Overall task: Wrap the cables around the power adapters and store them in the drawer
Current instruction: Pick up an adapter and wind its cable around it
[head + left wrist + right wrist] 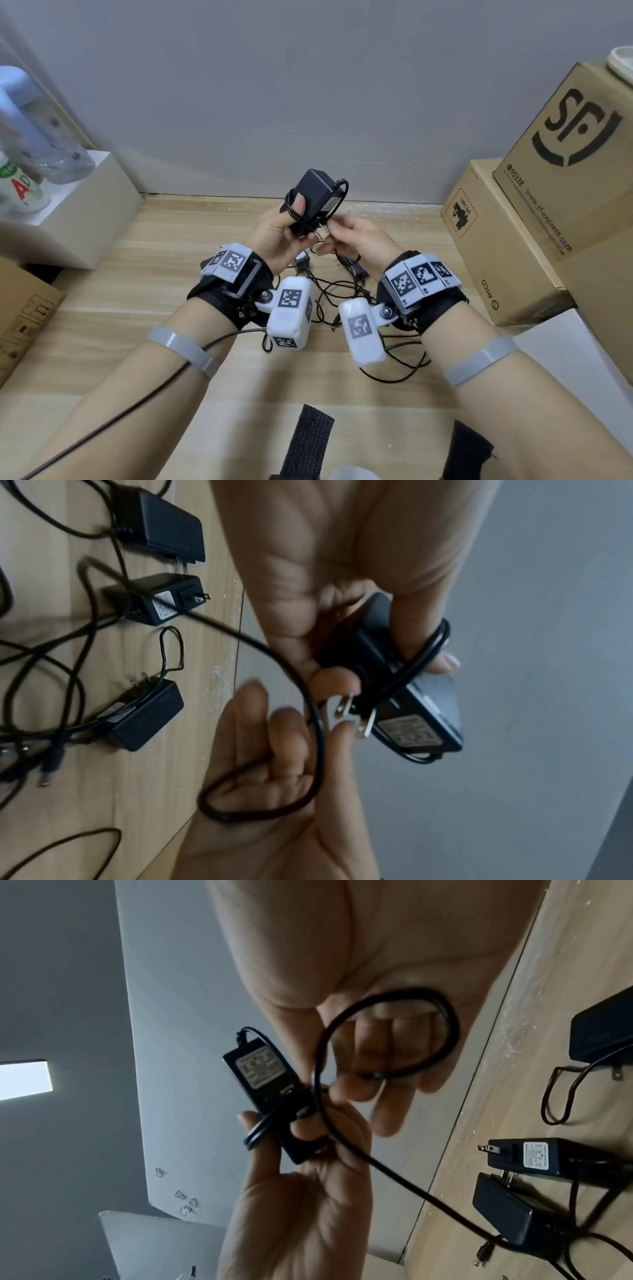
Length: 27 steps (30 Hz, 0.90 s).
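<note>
Left hand (277, 229) curled around black power adapter (313, 198) at frame centre, thumb pressed on its front, under two turns of cable (424, 647). Right hand (359, 240) just beside, fingers loosely bent, free loop of same cable across palm, fingertips (342, 729) near metal prongs (346, 712). Below, on wooden floor (171, 274), more adapters (161, 599) in tangled cords. Cardboard boxes (565, 164) at right edge, white box (82, 212) at left.

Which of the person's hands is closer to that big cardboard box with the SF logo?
The right. The right hand works the cable near the middle of the table, on the side of the SF box. The left hand, holding the power adapter, is farther from it.
</note>
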Available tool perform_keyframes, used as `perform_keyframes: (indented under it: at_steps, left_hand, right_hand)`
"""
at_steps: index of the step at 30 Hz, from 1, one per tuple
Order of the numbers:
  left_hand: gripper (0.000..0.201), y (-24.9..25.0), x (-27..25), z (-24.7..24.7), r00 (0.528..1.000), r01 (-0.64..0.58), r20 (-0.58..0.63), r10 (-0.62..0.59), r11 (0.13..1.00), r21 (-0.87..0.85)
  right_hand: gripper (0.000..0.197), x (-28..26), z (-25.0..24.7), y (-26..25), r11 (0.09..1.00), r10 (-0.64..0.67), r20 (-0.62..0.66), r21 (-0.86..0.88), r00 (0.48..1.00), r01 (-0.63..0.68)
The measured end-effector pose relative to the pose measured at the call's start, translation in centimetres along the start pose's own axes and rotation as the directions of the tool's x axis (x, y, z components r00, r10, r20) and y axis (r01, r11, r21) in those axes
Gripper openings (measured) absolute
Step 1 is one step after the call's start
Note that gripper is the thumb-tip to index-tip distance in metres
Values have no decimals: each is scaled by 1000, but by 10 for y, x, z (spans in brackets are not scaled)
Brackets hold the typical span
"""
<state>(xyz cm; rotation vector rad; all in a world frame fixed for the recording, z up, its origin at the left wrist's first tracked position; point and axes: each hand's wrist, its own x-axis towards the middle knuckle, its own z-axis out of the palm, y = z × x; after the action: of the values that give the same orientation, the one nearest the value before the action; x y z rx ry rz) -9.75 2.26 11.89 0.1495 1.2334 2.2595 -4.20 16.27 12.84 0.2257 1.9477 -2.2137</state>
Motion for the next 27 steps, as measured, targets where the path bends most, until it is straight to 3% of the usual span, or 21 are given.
perform_keyframes:
  at_steps: [4, 6, 8, 11, 19, 21, 27]
  left_hand:
    - [44, 1, -4, -2, 999, 16, -30, -14, 995, 98]
    - [24, 0, -6, 2, 999, 14, -40, -9, 990, 138]
    - [13, 1, -7, 5, 998, 4, -63, 3, 993, 121]
    - [15, 6, -5, 7, 995, -23, -93, 33, 994, 107]
    - [11, 4, -1, 5, 990, -51, -125, 73, 985, 165]
    - [7, 3, 0, 3, 984, -65, -145, 102, 969, 238]
    - [31, 0, 3, -8, 935, -110, -228, 272, 833, 542]
  right_hand:
    - [18, -1, 2, -1, 994, 83, -6, 67, 997, -82]
    - [17, -5, 3, -1, 994, 107, 27, -10, 994, -107]
    - [24, -7, 3, 4, 975, 119, 38, -194, 992, -110]
    - [25, -8, 3, 13, 910, 120, 23, -401, 993, -100]
    - [31, -9, 12, 14, 822, 59, 79, -570, 995, -4]
    - [27, -11, 15, 11, 811, 62, 88, -585, 994, 2]
    - [22, -18, 14, -3, 835, 6, 85, -548, 996, 41]
